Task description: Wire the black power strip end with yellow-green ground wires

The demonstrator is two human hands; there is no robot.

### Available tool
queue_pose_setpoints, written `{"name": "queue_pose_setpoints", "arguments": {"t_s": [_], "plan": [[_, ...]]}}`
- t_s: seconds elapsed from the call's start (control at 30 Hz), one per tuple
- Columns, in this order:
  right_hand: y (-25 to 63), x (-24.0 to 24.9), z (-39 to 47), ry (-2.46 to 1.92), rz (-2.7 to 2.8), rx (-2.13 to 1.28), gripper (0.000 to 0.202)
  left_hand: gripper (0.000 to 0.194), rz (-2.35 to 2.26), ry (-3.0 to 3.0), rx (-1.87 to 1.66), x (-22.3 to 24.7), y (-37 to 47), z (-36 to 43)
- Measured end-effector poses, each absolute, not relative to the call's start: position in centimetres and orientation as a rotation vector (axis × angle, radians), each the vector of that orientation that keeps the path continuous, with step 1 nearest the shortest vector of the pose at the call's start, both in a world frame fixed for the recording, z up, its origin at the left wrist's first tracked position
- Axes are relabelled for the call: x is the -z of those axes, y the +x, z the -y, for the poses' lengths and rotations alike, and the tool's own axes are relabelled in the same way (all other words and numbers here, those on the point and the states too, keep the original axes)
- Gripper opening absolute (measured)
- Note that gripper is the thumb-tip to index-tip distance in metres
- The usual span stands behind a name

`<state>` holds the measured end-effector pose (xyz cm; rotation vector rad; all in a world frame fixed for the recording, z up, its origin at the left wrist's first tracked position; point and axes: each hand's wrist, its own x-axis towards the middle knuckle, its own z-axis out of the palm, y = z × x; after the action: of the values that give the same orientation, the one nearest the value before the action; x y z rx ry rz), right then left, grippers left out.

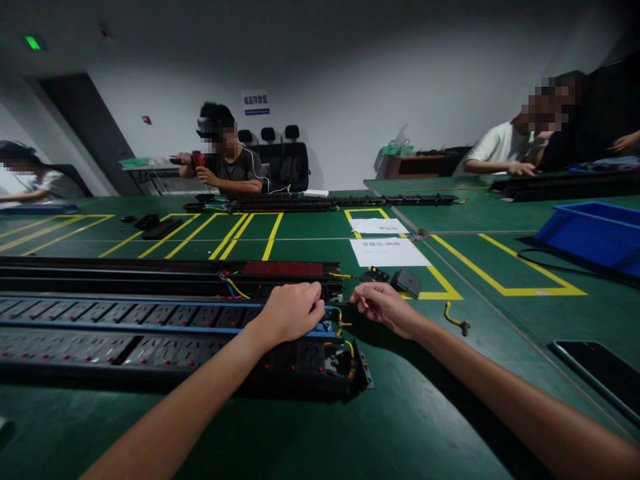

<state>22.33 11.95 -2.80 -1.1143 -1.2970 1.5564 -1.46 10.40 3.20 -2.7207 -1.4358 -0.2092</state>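
Note:
My left hand [295, 310] lies over the right end of a blue-edged power strip [165, 315], its fingers curled down onto it. Green-yellow wires and a small metal stud stick out of that end. My right hand [383, 307] is just right of the strip ends, fingers curled and thumb drawn in. Whatever it may pinch is too small to make out. Nearer to me lies a black power strip [75, 343] with red dots and a tilted black end plate [364, 373]. Behind is a strip with a dark red section [283, 269] and loose wires.
Past my right hand lie a black end cap [406, 283], a short yellow wire [454, 319] and paper sheets [390, 253]. A phone [600, 373] and a blue bin [595, 233] stand to the right. Other people sit across the green table [420, 427].

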Motion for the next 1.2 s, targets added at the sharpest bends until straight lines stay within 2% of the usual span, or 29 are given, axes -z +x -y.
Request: {"name": "queue_pose_setpoints", "arguments": {"t_s": [1.2], "plan": [[22.35, 3.03, -12.01, -1.112, 1.284, -1.557, 0.034, 0.018, 1.421, -2.694, 0.2, -3.17, -1.44, -10.42]]}}
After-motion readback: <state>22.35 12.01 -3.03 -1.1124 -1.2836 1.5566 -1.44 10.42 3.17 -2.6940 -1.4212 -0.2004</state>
